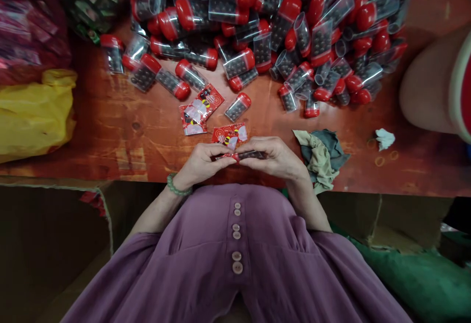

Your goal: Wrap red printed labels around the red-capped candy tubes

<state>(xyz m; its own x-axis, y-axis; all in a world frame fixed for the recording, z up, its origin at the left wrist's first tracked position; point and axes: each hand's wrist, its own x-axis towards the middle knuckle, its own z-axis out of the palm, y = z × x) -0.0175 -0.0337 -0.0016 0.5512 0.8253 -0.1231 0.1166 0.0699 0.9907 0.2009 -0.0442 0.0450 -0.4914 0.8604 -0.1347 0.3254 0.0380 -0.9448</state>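
Observation:
My left hand [203,165], with a green bead bracelet [178,186] at the wrist, pinches the red end of a small container near the table's front edge. My right hand [275,159] is closed round the dark, clear-walled part of that red-capped container [252,155]. The fingers cover much of it. Just beyond my fingertips lies a red printed packet [230,133] with a bee picture. Two more such packets [198,110] overlap farther back on the left. A single red-capped clear container [238,107] with dark balls inside lies close to them.
A large heap of red-capped containers [241,63] covers the back of the wooden table [106,127]. Crumpled cloths [324,156] lie to the right, with white tissue [385,138] and rubber bands beyond. A pale bucket [427,87] stands far right, a yellow bag [35,117] far left.

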